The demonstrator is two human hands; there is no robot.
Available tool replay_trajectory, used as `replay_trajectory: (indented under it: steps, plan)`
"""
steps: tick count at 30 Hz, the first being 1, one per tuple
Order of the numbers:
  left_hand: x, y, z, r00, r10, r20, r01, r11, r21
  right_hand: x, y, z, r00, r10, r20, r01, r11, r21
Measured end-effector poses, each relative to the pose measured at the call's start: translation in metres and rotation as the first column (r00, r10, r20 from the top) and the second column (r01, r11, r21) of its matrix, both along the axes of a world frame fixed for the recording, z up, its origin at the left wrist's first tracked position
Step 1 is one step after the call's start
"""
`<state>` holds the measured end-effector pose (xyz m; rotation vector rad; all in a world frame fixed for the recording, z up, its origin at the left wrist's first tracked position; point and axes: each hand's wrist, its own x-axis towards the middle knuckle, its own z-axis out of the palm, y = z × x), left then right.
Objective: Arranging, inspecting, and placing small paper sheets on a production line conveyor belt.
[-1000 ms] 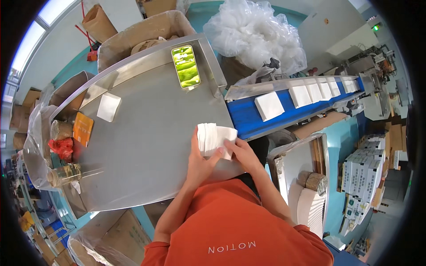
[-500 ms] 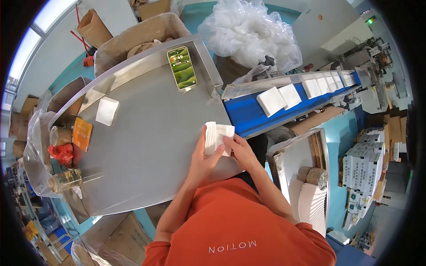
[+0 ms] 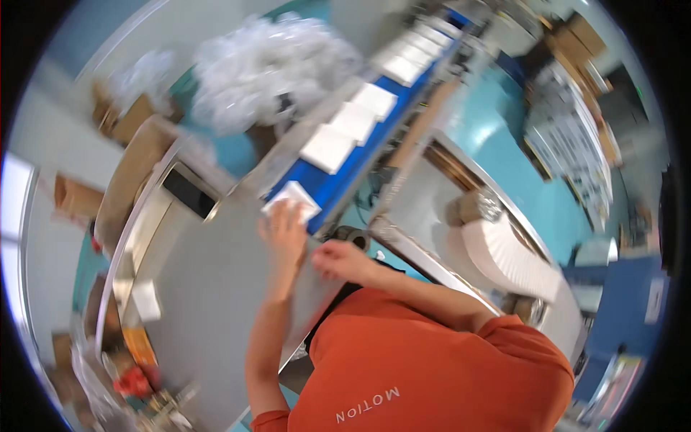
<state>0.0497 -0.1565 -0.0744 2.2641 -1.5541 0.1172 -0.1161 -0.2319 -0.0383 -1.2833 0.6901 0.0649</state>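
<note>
My left hand point(image 3: 284, 229) reaches to the near end of the blue conveyor belt point(image 3: 284, 189). Its fingers lie over a folded stack of white paper napkins point(image 3: 296, 199) and seem to grip it, though motion blurs them. Close by on the right, above the metal table's edge, my right hand point(image 3: 337, 261) is curled into a loose fist; I make out nothing in it. Farther up the belt, more white napkin stacks point(image 3: 328, 147) lie in a row, some overlapping.
The metal table point(image 3: 198, 302) carries a phone point(image 3: 190, 191) with a dark screen, a white napkin stack point(image 3: 147, 300), an orange packet point(image 3: 139, 345) and a red bag point(image 3: 135, 381). Clear plastic point(image 3: 266, 72) is heaped behind. At right, a tray point(image 3: 425, 223) holds fanned white paper point(image 3: 504, 263).
My view has swung right toward the belt. Both hands were together around a napkin stack; now they are apart, the left one at the belt's end. The phone's screen has gone dark.
</note>
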Motion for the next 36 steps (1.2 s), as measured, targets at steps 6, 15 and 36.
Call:
replay_trajectory:
  steps: [6, 15, 36]
  plan:
    - [-0.053, -0.102, 0.040, 0.997, -0.013, -0.074, 0.010, 0.999, -0.040, -0.080, -0.008, 0.043, 0.978, 0.204, 0.030, -0.179, 0.913, -0.367]
    - [-0.281, -0.198, 0.105, 0.462, -0.887, -0.027, 0.887, 0.461, 0.037, -0.301, -0.017, 0.117, 0.965, -0.261, -0.007, 0.230, 0.863, -0.451]
    - [-0.329, -0.181, 0.130, 0.773, -0.537, -0.338, 0.612, 0.771, 0.176, -0.668, -0.036, 0.095, -0.055, -0.953, 0.297, 0.146, -0.302, -0.942]
